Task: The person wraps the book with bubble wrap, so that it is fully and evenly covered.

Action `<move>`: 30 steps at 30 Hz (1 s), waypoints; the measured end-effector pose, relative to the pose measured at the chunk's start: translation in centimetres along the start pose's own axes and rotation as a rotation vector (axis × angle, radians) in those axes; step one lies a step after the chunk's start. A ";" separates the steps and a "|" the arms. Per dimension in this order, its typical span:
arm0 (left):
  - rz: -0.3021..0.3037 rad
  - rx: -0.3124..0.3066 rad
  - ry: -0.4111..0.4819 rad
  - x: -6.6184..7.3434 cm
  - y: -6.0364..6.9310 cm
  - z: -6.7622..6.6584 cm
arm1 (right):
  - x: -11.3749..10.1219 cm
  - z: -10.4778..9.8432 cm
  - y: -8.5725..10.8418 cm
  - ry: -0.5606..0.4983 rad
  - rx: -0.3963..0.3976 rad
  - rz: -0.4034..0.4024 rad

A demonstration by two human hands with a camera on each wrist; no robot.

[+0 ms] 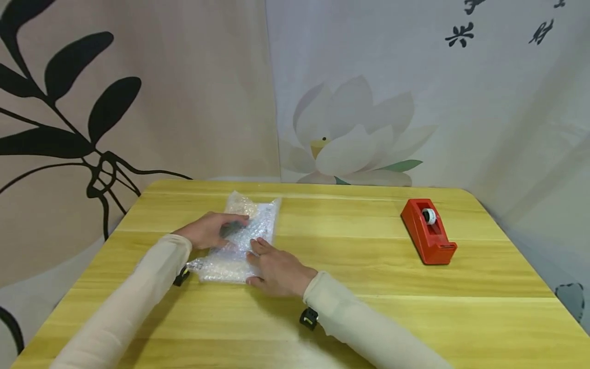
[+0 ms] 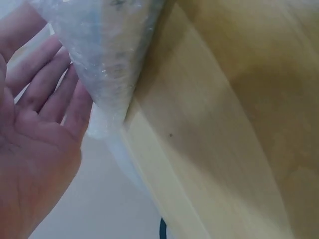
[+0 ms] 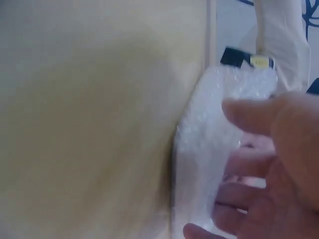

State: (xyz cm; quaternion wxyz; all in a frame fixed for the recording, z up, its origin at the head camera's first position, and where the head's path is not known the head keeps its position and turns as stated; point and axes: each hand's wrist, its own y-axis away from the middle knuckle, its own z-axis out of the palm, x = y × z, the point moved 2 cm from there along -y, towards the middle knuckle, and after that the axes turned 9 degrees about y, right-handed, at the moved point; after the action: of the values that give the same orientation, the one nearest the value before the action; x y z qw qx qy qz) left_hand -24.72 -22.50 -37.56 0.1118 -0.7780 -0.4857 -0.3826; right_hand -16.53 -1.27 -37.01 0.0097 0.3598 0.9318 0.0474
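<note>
A flat package in clear bubble wrap [image 1: 258, 220] lies on the wooden table, left of its middle. The left hand [image 1: 213, 230] rests on its left side, fingers stretched across the top; in the left wrist view the fingers of that hand [image 2: 45, 109] extend behind the wrap [image 2: 107, 55]. At the package's lower right, the right hand [image 1: 282, 269] touches the wrap with spread fingers. The right wrist view shows the right hand [image 3: 269, 174] with thumb and fingers loosely bent over the wrap [image 3: 199, 144]. What the wrap contains cannot be made out.
A red tape dispenser [image 1: 426, 233] with a white roll stands on the right part of the yellow wooden table [image 1: 350, 256]. Behind the table hangs a pale cloth backdrop [image 1: 207, 92] with printed leaves and a flower.
</note>
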 end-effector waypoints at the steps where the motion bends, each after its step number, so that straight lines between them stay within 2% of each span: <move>1: 0.001 0.005 0.001 -0.1 0.1 0.0 | 0.0 -0.1 -0.2 0.013 0.002 -0.020; 4: 0.022 -0.001 0.000 -0.1 0.7 0.1 | 0.2 -0.4 -0.7 0.033 -0.022 -0.040; 7: 0.082 0.002 -0.019 0.2 1.4 -0.3 | 0.4 -0.5 -1.1 0.028 -0.056 -0.036; 10: 0.137 0.053 -0.046 0.9 2.7 -1.0 | 0.5 -0.6 -1.2 0.016 -0.076 -0.022; 13: 0.158 0.112 -0.098 2.2 4.6 -1.0 | 0.4 -0.6 -1.3 0.008 -0.082 -0.022; 15: 0.188 0.135 -0.160 3.6 5.9 -0.5 | 0.4 -0.6 -1.3 0.004 -0.080 -0.029; 17: 0.255 0.139 -0.237 5.3 6.8 0.5 | 0.5 -0.6 -1.3 -0.008 -0.081 -0.027; 19: 0.343 0.146 -0.321 6.4 7.2 1.5 | 0.9 -0.7 -1.1 -0.040 -0.088 -0.019; 21: 0.398 0.158 -0.400 6.8 7.2 2.4 | 1.3 -0.6 -1.0 -0.087 -0.093 -0.010; 23: 0.405 0.167 -0.449 6.6 7.2 3.2 | 1.6 -0.6 -0.9 -0.117 -0.096 -0.012; 27: 0.325 0.184 -0.498 5.4 7.6 4.4 | 1.7 -0.7 -0.8 -0.172 -0.098 -0.023; 30: 0.313 0.206 -0.514 4.7 7.9 5.0 | 1.6 -0.7 -0.8 -0.186 -0.109 -0.027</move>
State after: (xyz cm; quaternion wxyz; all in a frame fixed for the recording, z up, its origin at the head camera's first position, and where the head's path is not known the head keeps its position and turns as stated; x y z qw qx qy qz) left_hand -14.59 -20.59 -36.08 0.1211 -0.8990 -0.4086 -0.1005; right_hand -18.30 -0.82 -36.32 0.1162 0.3490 0.9277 0.0644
